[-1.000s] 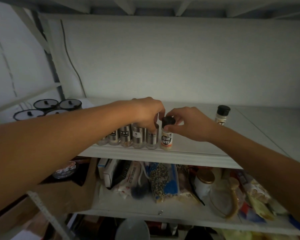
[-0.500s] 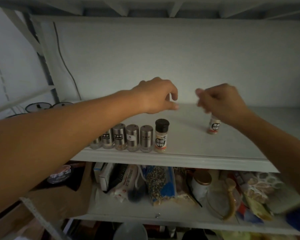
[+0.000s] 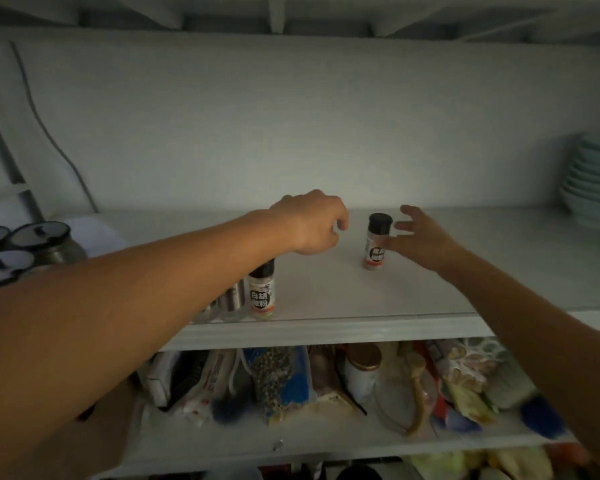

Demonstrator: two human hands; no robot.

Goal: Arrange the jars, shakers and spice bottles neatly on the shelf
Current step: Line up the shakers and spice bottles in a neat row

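A small spice bottle (image 3: pixel 376 245) with a black cap and orange-banded label stands upright in the middle of the white shelf (image 3: pixel 326 327). My right hand (image 3: pixel 421 237) is just to its right with fingers spread, its thumb at the bottle's side. My left hand (image 3: pixel 312 221) hovers left of the bottle with fingers loosely curled, holding nothing. A second black-capped spice bottle (image 3: pixel 262 292) stands at the shelf's front edge, ending a row of steel shakers (image 3: pixel 231 299) mostly hidden behind my left forearm.
Black-lidded jars (image 3: pixel 40 239) sit at the shelf's far left. A stack of pale bowls (image 3: pixel 593 181) stands at the far right. The lower shelf (image 3: pixel 326 441) is packed with bags, a gold-lidded jar (image 3: pixel 361 370) and boxes.
Both hands have left the front bottle and moved back and right. My right hand has opened beside the rear bottle. The view has shifted right.
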